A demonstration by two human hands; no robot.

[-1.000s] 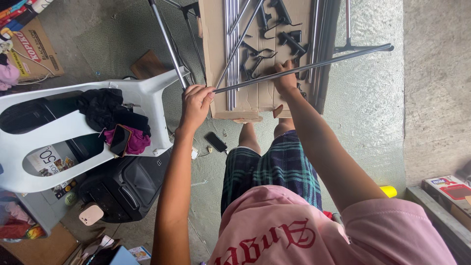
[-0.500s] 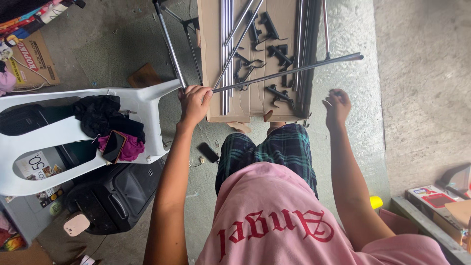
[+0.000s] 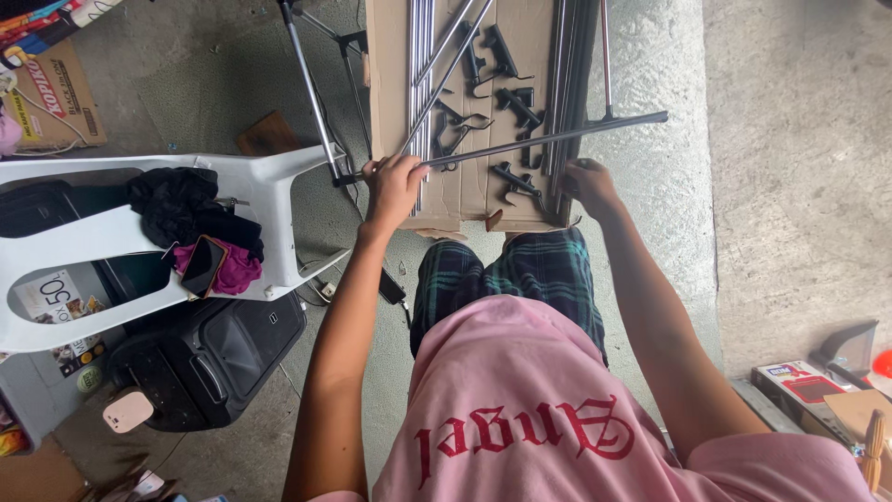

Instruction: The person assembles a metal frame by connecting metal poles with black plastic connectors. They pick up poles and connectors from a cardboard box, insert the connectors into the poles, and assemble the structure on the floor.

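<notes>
A: Biggest first: what lies out there?

B: A flattened cardboard sheet (image 3: 465, 191) on the concrete floor (image 3: 790, 186); a white plastic chair (image 3: 269, 186) to the left; on the cardboard, a bundle of metal tubes (image 3: 569, 84) and black brackets (image 3: 506, 98).

A: What's changed?

B: A second ago both hands gripped the long metal rod (image 3: 548, 139); now only the left hand (image 3: 395, 186) stays clenched on its near end, holding it slantwise above the cardboard; the right hand (image 3: 587, 184) has let go and closes on the bundle's near ends.
</notes>
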